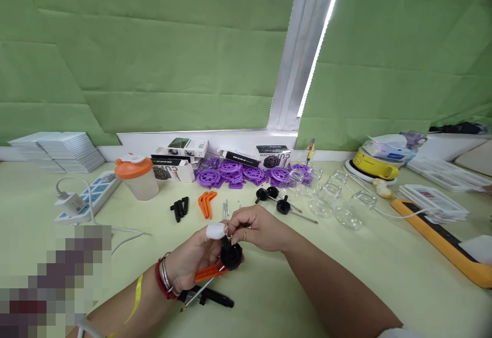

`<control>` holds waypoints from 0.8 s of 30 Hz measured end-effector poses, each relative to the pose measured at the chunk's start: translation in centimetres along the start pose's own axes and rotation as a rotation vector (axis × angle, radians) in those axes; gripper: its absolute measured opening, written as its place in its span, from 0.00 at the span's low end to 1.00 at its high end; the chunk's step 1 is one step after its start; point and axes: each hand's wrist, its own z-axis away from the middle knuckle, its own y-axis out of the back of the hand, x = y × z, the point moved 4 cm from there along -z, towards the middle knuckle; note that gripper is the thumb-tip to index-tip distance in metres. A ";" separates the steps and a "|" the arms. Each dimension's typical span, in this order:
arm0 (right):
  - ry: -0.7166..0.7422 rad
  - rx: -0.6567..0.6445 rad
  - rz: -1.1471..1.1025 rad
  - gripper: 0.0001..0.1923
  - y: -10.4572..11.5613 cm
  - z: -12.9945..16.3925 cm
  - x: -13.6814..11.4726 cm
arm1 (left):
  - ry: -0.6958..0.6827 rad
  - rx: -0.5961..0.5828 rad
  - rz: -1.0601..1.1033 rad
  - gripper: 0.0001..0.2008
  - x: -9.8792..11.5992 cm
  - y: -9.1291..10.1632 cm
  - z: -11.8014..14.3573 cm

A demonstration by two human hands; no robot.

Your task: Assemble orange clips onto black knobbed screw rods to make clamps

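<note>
My left hand point(192, 261) grips a small assembly: a black round knob point(231, 256) with an orange plastic arm point(209, 272) and a metal rod point(200, 292) sticking out below. A white bandage covers my left thumb tip. My right hand point(253, 228) pinches the top of the black knob with its fingertips. A black part point(215, 297) lies on the table under my left wrist.
Loose parts lie beyond my hands: black pegs point(180, 208), orange clips point(206, 204), metal rods, black knobs on rods point(282, 205), purple wheels point(238, 173), clear glass cups point(334, 199). An orange-lidded shaker point(138, 176), power strip point(90, 194), small boxes and an orange-edged board point(442, 240) stand around.
</note>
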 end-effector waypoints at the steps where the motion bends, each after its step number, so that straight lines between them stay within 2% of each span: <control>1: 0.016 -0.019 0.043 0.02 0.0 0.0 0.0 | 0.010 0.008 -0.007 0.14 0.0 0.0 0.0; 6: 0.062 -0.106 0.137 0.03 0.0 0.1 0.2 | 0.051 -0.002 -0.038 0.16 -0.6 0.6 -0.1; 12: 0.027 -0.138 0.068 0.05 0.1 0.1 0.8 | 0.034 -0.029 -0.065 0.13 -0.9 0.8 -0.2; 20: -0.059 -0.142 -0.119 0.10 -0.2 0.3 1.6 | 0.037 -0.024 -0.101 0.16 -0.5 0.1 0.1; 24: -0.015 -0.143 -0.062 0.12 -0.1 0.2 1.6 | 0.030 -0.012 -0.119 0.15 -0.5 0.3 0.0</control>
